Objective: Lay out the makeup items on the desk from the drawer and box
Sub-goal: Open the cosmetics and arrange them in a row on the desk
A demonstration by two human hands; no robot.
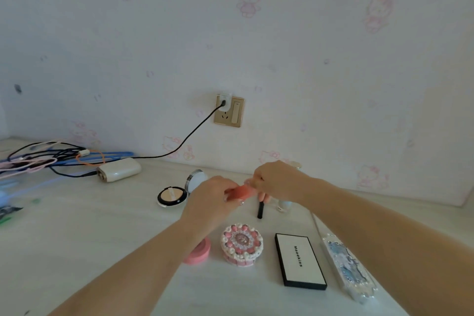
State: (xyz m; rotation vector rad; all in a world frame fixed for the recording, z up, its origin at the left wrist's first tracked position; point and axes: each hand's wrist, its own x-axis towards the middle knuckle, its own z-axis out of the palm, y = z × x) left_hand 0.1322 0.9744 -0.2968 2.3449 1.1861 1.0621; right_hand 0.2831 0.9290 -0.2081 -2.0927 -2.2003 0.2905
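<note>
Both hands hold a small pink-red makeup item (239, 192) above the middle of the white desk (102, 226). My left hand (210, 200) grips its lower end, my right hand (274, 179) pinches its upper end. Behind them lies an open powder compact (172, 196) with its mirror lid raised. A black stick (260, 210) and a clear small bottle (283, 205) lie under my right hand. Nearer me sit a pink round jar (198, 253), a cake-shaped round case (242, 244), a white palette with black rim (300, 261) and a sparkly blue long case (348, 267).
A tangle of cables (43, 159) and a white power bank (119, 169) lie at the desk's back left. A black cord runs up to a gold wall socket (229, 111). The wall with cartoon-cat paper stands right behind the desk.
</note>
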